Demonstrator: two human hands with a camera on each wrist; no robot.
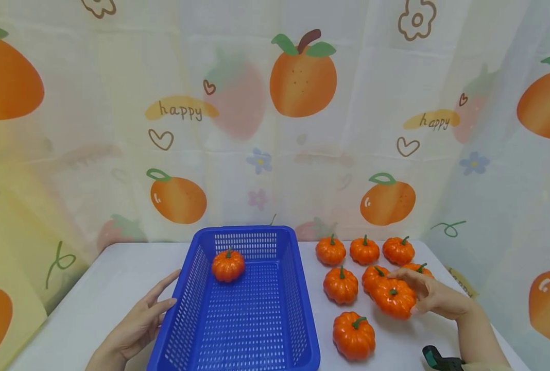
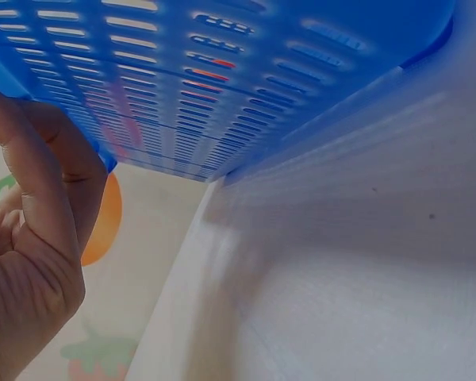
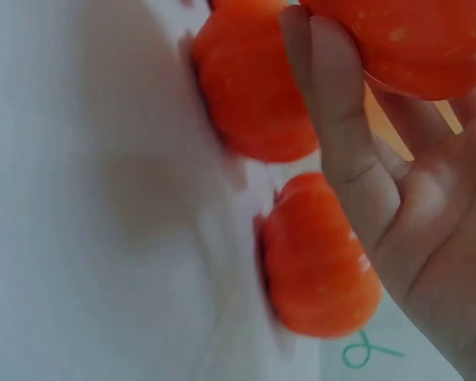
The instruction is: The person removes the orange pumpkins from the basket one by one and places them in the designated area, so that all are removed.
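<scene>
My right hand [image 1: 434, 293] grips a small orange pumpkin [image 1: 394, 300] with a green stem, thumb on its near side and fingers over its far side. In the right wrist view this pumpkin [image 3: 416, 44] is raised off the table, while a resting pumpkin [image 3: 321, 258] sits behind the thumb. At the left, my left hand [image 1: 138, 322] touches the rim of a blue plastic basket [image 1: 309, 330], its index finger and thumb extended. The left wrist view shows the hand [image 2: 32, 238] beside the slotted basket wall [image 2: 166, 87]. One pumpkin [image 1: 228, 265] lies inside the basket, toward the back left.
Several more pumpkins stand on the white table [image 1: 298, 252] right of the basket, including a near one [image 1: 354, 336] and a back one [image 1: 330, 251]. A black object [image 1: 442, 359] lies by the right forearm. A fruit-print curtain [image 1: 275, 170] hangs behind.
</scene>
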